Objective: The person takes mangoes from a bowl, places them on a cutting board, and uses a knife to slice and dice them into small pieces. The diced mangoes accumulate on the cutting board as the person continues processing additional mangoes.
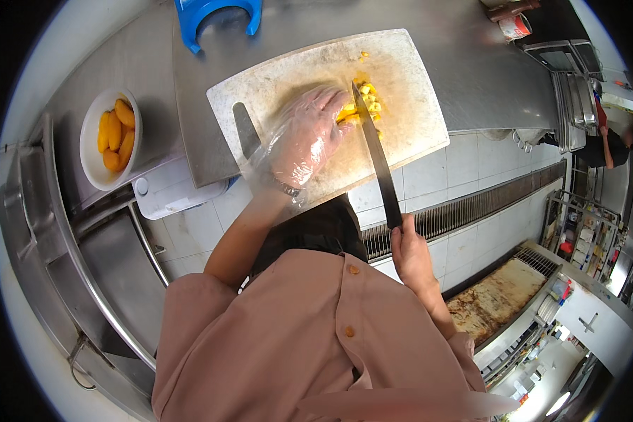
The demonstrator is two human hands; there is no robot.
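Note:
My left hand (314, 129), in a clear plastic glove, lies on the white cutting board (411, 116) and holds a piece of yellow fruit, perhaps mango (348, 113), under its fingertips. My right hand (412, 252), bare, is closed around the dark handle of a long kitchen knife (375, 147). The blade reaches up across the board, its tip just right of my left fingers. Small yellow cubes (372, 100) lie along the blade's right side, with a few bits farther up the board. A white bowl (88, 166) at the left holds several peeled orange-yellow fruits (115, 132).
The board rests on a steel counter (485, 89) and overhangs its near edge. A blue plastic stand (190, 24) is at the back left. A lidded white container (163, 192) sits below the bowl. At the far right stands another person (606, 145); a stained griddle (498, 298) is lower right.

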